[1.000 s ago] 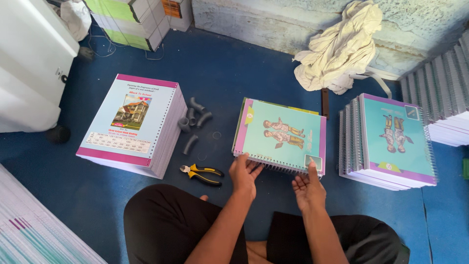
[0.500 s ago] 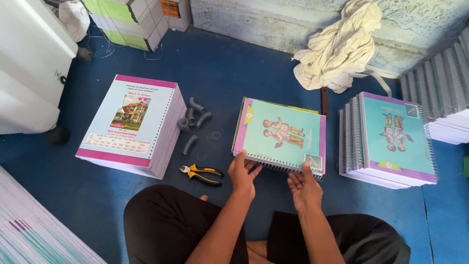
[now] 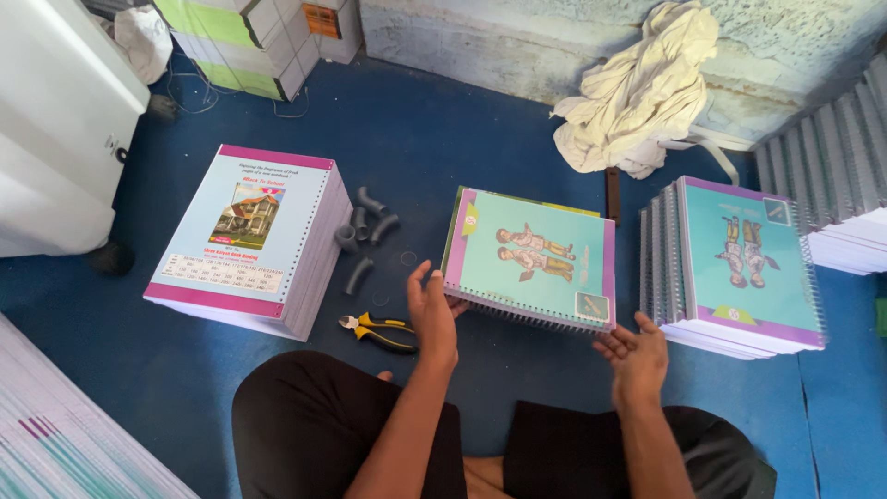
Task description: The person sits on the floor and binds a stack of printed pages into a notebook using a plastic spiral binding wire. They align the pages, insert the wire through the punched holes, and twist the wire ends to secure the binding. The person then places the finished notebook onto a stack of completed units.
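A teal spiral-bound notebook point(image 3: 531, 254) with a purple border and two cartoon figures on its cover lies on the blue floor in front of me. Its wire-bound edge faces me. My left hand point(image 3: 432, 316) grips its near left corner, fingers curled against the edge. At the near right corner my right hand point(image 3: 633, 356) is palm up with fingers spread, just touching or just short of the edge, holding nothing. My legs in black trousers fill the bottom of the view.
A tall stack of unbound printed pages point(image 3: 249, 236) stands to the left. Yellow-handled pliers point(image 3: 379, 333) and grey pipe pieces point(image 3: 365, 231) lie between it and the notebook. A pile of finished notebooks point(image 3: 739, 263) sits to the right, crumpled cloth point(image 3: 637, 92) behind.
Both hands have slid apart along the notebook's near edge toward its corners. The right hand has come off the cover and turned palm up.
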